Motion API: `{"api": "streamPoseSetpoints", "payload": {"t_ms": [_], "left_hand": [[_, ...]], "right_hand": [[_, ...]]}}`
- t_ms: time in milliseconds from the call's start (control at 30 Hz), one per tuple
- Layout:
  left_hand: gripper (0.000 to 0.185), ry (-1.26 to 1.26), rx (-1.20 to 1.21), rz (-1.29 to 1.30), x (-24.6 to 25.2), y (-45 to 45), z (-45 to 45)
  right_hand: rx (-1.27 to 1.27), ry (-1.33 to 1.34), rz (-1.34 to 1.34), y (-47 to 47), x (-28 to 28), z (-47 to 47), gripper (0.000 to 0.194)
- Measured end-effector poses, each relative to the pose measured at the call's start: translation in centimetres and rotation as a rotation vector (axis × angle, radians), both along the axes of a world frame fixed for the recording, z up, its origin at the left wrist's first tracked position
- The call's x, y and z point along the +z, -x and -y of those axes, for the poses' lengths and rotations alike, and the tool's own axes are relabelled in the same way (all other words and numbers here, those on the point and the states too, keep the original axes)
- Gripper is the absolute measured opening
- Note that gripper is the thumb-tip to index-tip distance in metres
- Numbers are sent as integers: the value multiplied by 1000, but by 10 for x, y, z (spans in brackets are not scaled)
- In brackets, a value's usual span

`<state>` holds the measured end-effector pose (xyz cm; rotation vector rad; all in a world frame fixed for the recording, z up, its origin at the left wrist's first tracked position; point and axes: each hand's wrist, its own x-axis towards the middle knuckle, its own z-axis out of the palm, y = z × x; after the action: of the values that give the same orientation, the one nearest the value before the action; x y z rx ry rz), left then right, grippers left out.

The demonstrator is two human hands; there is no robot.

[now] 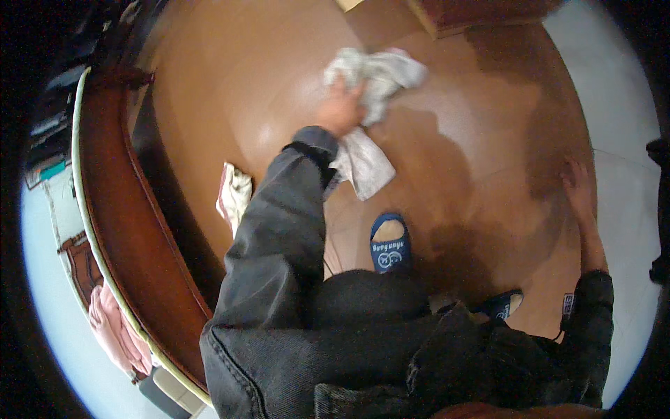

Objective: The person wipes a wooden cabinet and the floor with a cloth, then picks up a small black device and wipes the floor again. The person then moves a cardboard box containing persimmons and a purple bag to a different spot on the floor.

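My left hand [341,110], blurred, grips a crumpled whitish cloth [374,76] low over the brown floor [235,94]. Another pale cloth [368,166] hangs or lies just below my left wrist; whether the two are joined cannot be told. A third white cloth with a reddish edge [234,191] lies on the floor, left of my left forearm. At the right, my right hand [577,183] rests at the brown floor's edge with its fingers spread and nothing in it. Both arms wear dark sleeves.
Below my left hand is a blue slipper [390,243] on a foot; a second slipper [505,305] shows lower right. Dark reddish-brown wooden furniture [141,230] runs along the left. Another reddish-brown piece [481,13] stands at the top. A pale surface [623,173] borders the floor on the right.
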<state>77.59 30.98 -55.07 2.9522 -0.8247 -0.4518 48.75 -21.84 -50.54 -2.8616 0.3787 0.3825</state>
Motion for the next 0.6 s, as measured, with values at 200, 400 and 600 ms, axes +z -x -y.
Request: {"api": "streamPoseSetpoints", "payload": {"t_ms": [200,400,600], "left_hand": [[81,-216,534,0,-15,-95,-91],[88,-75,488,0,-58,-188,-33],[71,231,-89,178,-62,-154,138]], "right_hand": [[-44,139,99,-44,-41,-4,61],[-46,71,206,-24,-85,4,69],[-109,99,53,-11,-80,3,74]]}}
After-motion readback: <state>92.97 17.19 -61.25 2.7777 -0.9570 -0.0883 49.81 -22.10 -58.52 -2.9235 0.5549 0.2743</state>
